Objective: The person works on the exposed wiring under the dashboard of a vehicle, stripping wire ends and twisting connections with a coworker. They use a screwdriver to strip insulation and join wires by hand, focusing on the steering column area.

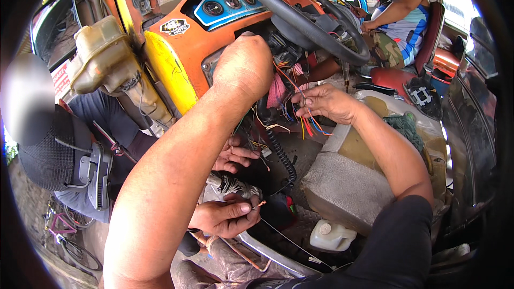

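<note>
My left hand (243, 67) is raised in front of the orange dashboard (182, 37), just left of the steering column. Its fingers are hidden behind the back of the hand. Below the steering wheel (310, 16), my right hand (324, 101) pinches a bundle of thin coloured wires (308, 123), with red, orange and blue ends hanging down. Between my arms, a co-worker's upper hand (233, 155) is spread near loose wires. The co-worker's lower hand (230, 217) holds a wire with a bare copper-coloured end (259, 204).
A black corrugated conduit (281, 155) runs down under the column. A grey padded box (348, 187) and white plastic jug (332, 235) stand at the lower right. A capped co-worker (48, 150) leans in at left, beside a yellowed plastic tank (101, 53). Another person (399, 27) sits at far right.
</note>
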The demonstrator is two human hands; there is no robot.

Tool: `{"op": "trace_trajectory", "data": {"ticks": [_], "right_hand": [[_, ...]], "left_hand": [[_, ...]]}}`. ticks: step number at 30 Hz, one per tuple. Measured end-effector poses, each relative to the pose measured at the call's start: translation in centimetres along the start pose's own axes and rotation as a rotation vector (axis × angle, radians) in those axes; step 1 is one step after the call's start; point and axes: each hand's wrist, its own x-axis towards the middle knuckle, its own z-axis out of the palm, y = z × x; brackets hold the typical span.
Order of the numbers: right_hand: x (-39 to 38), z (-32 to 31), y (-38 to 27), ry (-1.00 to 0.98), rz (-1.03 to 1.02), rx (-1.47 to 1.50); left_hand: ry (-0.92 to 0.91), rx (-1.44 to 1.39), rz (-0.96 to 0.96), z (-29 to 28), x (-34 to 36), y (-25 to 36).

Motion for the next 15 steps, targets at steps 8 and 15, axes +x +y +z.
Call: {"op": "trace_trajectory", "data": {"ticks": [8, 15], "right_hand": [[-0.03, 0.09, -0.09, 0.013, 0.023, -0.011], [0.08, -0.07, 0.08, -0.004, 0.017, 0.013]], "left_hand": [[0.0, -0.026, -0.029, -0.13, -0.24, 0.2], [0.02, -0.047, -0.038, -0.16, -0.33, 0.27]]}}
